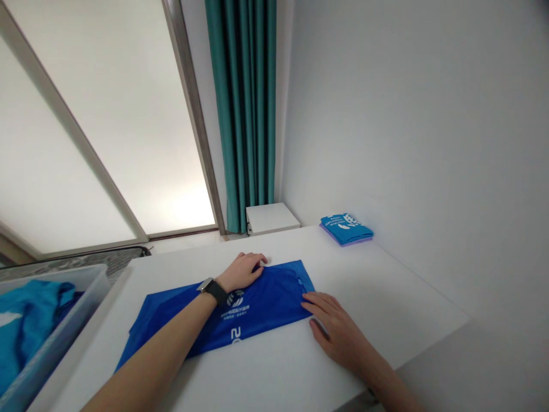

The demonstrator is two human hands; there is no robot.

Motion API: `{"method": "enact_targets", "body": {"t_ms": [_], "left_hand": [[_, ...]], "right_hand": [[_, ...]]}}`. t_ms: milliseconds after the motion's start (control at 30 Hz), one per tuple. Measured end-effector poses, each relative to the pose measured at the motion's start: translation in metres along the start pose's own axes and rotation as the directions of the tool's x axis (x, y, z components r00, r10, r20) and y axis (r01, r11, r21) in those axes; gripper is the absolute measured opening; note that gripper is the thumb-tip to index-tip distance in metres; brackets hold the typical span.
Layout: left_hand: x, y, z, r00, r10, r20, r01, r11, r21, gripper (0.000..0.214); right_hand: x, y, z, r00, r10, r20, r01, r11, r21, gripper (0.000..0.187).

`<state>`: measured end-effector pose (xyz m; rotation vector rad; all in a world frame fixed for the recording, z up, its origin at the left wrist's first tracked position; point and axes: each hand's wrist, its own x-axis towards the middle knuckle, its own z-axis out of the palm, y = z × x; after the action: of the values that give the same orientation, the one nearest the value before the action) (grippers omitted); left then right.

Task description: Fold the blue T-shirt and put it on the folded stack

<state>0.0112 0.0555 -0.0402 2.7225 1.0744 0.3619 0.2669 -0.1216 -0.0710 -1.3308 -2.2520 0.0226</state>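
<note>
A dark blue shirt (257,300) with white print lies folded lengthwise on the white table (386,286). My left hand (242,270), a dark watch on its wrist, rests on the shirt's far edge with its fingers curled over the cloth. My right hand (334,329) lies flat on the table beside the shirt's right end, fingers stretched out and the fingertips touching the collar edge.
A small stack of folded blue shirts (345,228) sits at the table's far right corner by the wall. A clear plastic bin (47,326) with blue garments stands at the left. A white cabinet (271,218), a teal curtain (244,109) and a window lie behind.
</note>
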Motion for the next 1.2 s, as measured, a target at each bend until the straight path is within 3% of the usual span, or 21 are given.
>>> {"method": "enact_targets", "body": {"t_ms": [100, 233, 400, 500, 633, 767, 933, 1067, 1200], "left_hand": [[-0.001, -0.001, 0.001, 1.000, -0.003, -0.003, 0.003, 1.000, -0.013, 0.023], [-0.003, -0.004, 0.003, 1.000, -0.016, -0.004, 0.015, 1.000, -0.013, 0.023], [-0.003, 0.001, 0.002, 0.999, 0.011, -0.038, -0.007, 0.994, 0.107, 0.020], [0.005, 0.017, 0.003, 0.995, 0.064, -0.076, -0.050, 0.984, 0.172, 0.019], [0.026, 0.049, 0.008, 0.986, 0.164, -0.041, -0.154, 0.971, 0.185, 0.024], [0.046, 0.069, 0.021, 0.992, 0.120, 0.025, -0.122, 0.972, 0.201, 0.027], [0.059, 0.069, 0.031, 0.997, 0.058, 0.046, -0.065, 0.983, 0.171, 0.030], [0.058, 0.064, 0.033, 0.991, 0.113, 0.068, -0.122, 0.982, 0.145, 0.022], [0.053, 0.062, 0.038, 0.984, 0.177, 0.013, -0.177, 0.971, 0.162, 0.020]], "right_hand": [[-0.001, 0.002, 0.003, 0.999, 0.005, 0.041, -0.003, 0.999, -0.044, 0.050], [-0.002, 0.004, 0.004, 0.997, 0.036, 0.074, -0.031, 0.997, -0.069, 0.046], [-0.001, 0.005, 0.006, 0.996, 0.062, 0.061, -0.059, 0.997, -0.051, 0.043], [-0.001, 0.005, 0.006, 0.996, 0.063, 0.067, -0.059, 0.997, -0.054, 0.044], [0.000, 0.005, 0.006, 0.995, 0.060, 0.083, -0.055, 0.996, -0.068, 0.046], [0.000, 0.003, 0.004, 0.996, 0.053, 0.073, -0.048, 0.996, -0.070, 0.046], [0.001, 0.002, 0.003, 0.995, 0.067, 0.077, -0.061, 0.996, -0.068, 0.046], [0.001, 0.002, 0.002, 0.994, 0.065, 0.084, -0.060, 0.996, -0.063, 0.046], [0.000, 0.002, 0.003, 0.997, 0.055, 0.063, -0.051, 0.997, -0.052, 0.045]]}}
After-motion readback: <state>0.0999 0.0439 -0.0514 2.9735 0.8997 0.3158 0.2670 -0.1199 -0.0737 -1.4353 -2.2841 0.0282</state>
